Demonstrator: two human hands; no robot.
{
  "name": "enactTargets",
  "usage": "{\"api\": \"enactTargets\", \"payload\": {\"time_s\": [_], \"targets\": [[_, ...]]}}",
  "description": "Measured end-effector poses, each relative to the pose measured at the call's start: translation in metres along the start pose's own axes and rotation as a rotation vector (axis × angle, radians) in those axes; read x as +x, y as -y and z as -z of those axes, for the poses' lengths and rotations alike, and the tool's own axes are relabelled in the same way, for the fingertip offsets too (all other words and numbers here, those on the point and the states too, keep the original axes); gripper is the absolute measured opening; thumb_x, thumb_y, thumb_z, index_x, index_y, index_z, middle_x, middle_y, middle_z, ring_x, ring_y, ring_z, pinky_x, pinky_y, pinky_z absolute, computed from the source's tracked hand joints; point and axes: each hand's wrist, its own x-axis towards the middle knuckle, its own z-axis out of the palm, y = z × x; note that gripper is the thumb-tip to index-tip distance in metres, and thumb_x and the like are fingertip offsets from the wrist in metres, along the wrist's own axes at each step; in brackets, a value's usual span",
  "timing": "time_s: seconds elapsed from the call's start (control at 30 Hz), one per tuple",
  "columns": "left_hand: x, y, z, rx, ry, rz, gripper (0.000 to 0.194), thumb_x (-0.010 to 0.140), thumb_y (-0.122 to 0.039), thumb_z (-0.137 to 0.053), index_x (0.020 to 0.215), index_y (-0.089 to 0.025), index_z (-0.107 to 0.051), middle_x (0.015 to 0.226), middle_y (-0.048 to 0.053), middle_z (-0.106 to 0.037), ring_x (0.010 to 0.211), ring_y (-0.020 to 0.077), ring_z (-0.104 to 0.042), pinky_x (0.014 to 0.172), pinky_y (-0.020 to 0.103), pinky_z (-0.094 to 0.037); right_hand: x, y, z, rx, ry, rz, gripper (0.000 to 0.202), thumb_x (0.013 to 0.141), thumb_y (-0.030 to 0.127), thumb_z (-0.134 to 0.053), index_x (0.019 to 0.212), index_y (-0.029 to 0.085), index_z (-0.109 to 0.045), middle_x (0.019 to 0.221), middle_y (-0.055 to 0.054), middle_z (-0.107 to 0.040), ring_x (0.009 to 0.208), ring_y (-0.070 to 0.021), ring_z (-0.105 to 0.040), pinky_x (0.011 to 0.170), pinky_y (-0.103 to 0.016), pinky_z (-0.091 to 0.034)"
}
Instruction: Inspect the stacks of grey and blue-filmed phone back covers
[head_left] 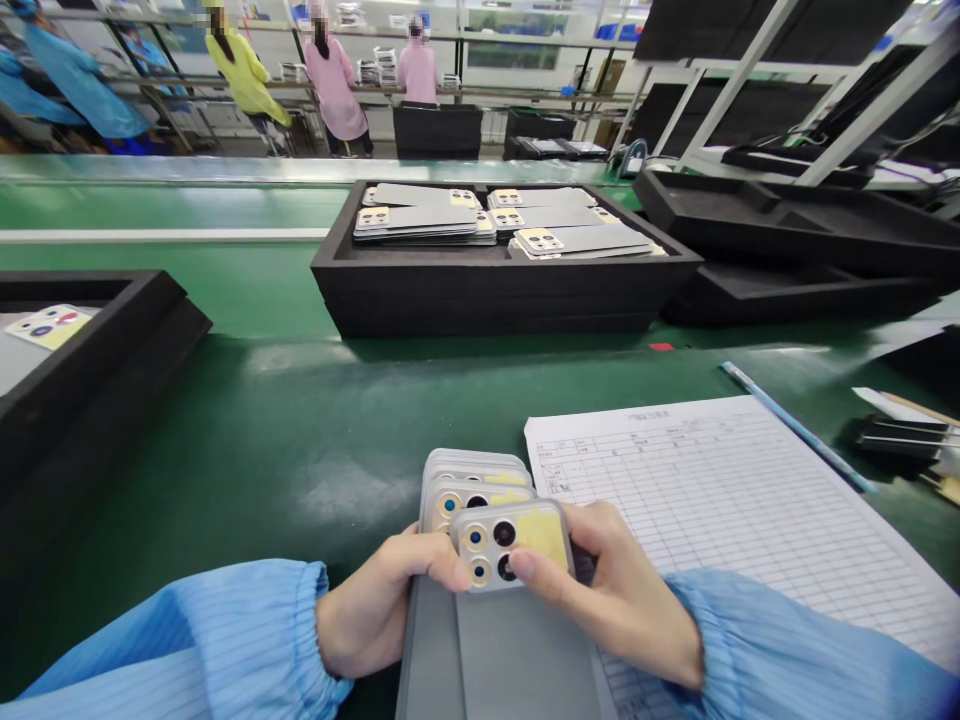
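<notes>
A stack of grey phone back panels point(431, 640) is held upright-tilted between my hands, low in the middle of the view. The top panel point(525, 650) sits askew to the right of those beneath; it has a camera block with ringed lens holes and a yellow film patch point(544, 538). My left hand point(386, 595) grips the stack from the left, thumb at the camera block's left edge. My right hand point(611, 585) holds the top panel's right edge, its thumb over the lower lens hole. The fingers behind the panels are hidden.
A black foam tray point(495, 295) ahead carries stacked grey panels. Another black tray point(112, 370) is at left, and nested black trays point(795, 230) stand at right. A printed form point(720, 470) with a blue pencil point(799, 427) lies right. Several people work at benches beyond.
</notes>
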Motion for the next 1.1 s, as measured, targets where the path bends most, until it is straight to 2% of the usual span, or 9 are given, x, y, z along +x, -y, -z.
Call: {"api": "enactTargets", "payload": {"time_s": [0.2,0.47,0.53,0.63,0.7,0.77,0.83,0.97,1.1], "targets": [[0.001,-0.002,-0.001,-0.015,0.014,-0.005,0.043,0.054,-0.010,-0.052,0.095,-0.011,-0.066,0.068,0.006,-0.071,0.065,0.0200,-0.064,0.066,0.030,-0.046,0.001,0.003,0.001,0.002,-0.003,0.005,0.021,0.080,0.025,-0.051,0.061,0.015,-0.052,0.056,0.003,-0.050,0.046,-0.0058,-0.033,0.042,-0.018,-0.030],[0.001,-0.001,0.001,-0.046,0.078,-0.003,0.040,0.059,-0.010,-0.051,0.097,-0.011,-0.065,0.076,0.008,-0.071,0.071,0.0197,-0.064,0.070,0.029,-0.045,0.001,0.001,0.003,0.017,0.024,0.034,0.013,0.077,0.027,-0.055,0.074,0.016,-0.059,0.062,0.000,-0.056,0.052,-0.0098,-0.046,0.047,-0.020,-0.037],[0.000,-0.001,0.002,-0.086,0.072,0.010,0.041,0.061,-0.013,-0.051,0.100,-0.010,-0.064,0.078,0.009,-0.071,0.074,0.0211,-0.064,0.073,0.031,-0.044,0.000,0.001,0.008,0.038,-0.077,0.008,0.013,0.078,0.029,-0.054,0.074,0.017,-0.057,0.065,-0.001,-0.057,0.056,-0.0120,-0.050,0.049,-0.021,-0.040],[0.000,-0.001,0.005,-0.142,0.009,0.010,0.044,0.059,-0.015,-0.051,0.101,-0.010,-0.063,0.080,0.009,-0.071,0.079,0.0234,-0.064,0.075,0.033,-0.043,0.001,0.003,0.021,0.130,-0.347,-0.059,0.012,0.078,0.031,-0.056,0.077,0.021,-0.051,0.061,0.001,-0.054,0.050,-0.0113,-0.051,0.041,-0.020,-0.039],[0.000,-0.001,0.006,-0.143,-0.028,0.013,0.046,0.058,-0.015,-0.052,0.102,-0.011,-0.062,0.082,0.009,-0.071,0.080,0.0238,-0.064,0.076,0.034,-0.043,0.003,0.005,0.031,0.202,-0.499,-0.094,0.020,0.077,0.033,-0.058,0.093,0.025,-0.048,0.064,0.001,-0.057,0.044,-0.0112,-0.051,0.036,-0.019,-0.039],[0.001,-0.001,0.006,-0.114,-0.046,0.013,0.045,0.059,-0.014,-0.054,0.103,-0.012,-0.062,0.083,0.009,-0.071,0.081,0.0232,-0.064,0.077,0.034,-0.044,0.004,0.006,0.038,0.218,-0.567,-0.089,0.040,0.077,0.033,-0.058,0.114,0.028,-0.040,0.075,-0.002,-0.063,0.044,-0.0124,-0.053,0.038,-0.022,-0.044],[0.001,-0.001,0.005,-0.079,-0.041,-0.027,0.042,0.062,-0.014,-0.056,0.104,-0.013,-0.061,0.088,0.009,-0.071,0.083,0.0230,-0.064,0.079,0.034,-0.044,0.005,0.006,0.044,0.133,-0.527,-0.049,0.041,0.079,0.032,-0.057,0.117,0.028,-0.044,0.087,-0.004,-0.065,0.054,-0.0146,-0.059,0.049,-0.026,-0.050],[0.000,-0.002,0.001,-0.028,0.051,-0.103,0.037,0.071,-0.015,-0.052,0.107,-0.009,-0.059,0.099,0.013,-0.068,0.094,0.0247,-0.061,0.087,0.037,-0.042,0.004,0.003,0.053,-0.085,-0.368,-0.005,0.016,0.082,0.032,-0.054,0.088,0.026,-0.067,0.095,-0.001,-0.066,0.086,-0.0185,-0.061,0.072,-0.026,-0.049],[-0.002,-0.002,-0.002,0.025,0.079,-0.135,0.037,0.075,-0.013,-0.051,0.112,-0.012,-0.056,0.105,0.012,-0.066,0.096,0.0229,-0.061,0.088,0.036,-0.042,0.005,0.003,0.059,-0.152,-0.438,-0.007,0.015,0.082,0.031,-0.054,0.087,0.029,-0.068,0.095,0.001,-0.068,0.090,-0.0190,-0.061,0.073,-0.026,-0.048]]}}
